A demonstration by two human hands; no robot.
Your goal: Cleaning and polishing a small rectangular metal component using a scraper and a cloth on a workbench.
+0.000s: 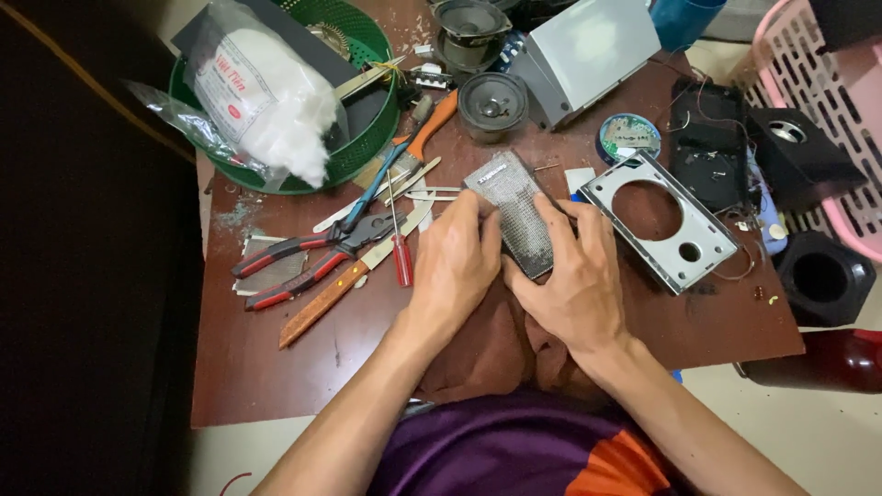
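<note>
A grey metal mesh speaker grille [513,204] lies tilted on a brown cloth [496,344] at the middle of the brown table [276,367]. My left hand [455,266] grips its left long edge, fingers curled over the mesh. Against the right edge presses my right hand [571,276], fingertips on the grille's side. Just right of that hand lies a grey plastic speaker front panel [663,220] with one large and one small round hole.
Red-handled pliers [303,257], a red screwdriver [401,257], a wooden-handled knife [322,303] and blue-orange pliers [404,152] lie left. A green basket [363,138] holds a bag of cotton [266,92]. Speaker drivers [493,103], a grey box [588,50] and black speaker shells [799,152] sit behind and right.
</note>
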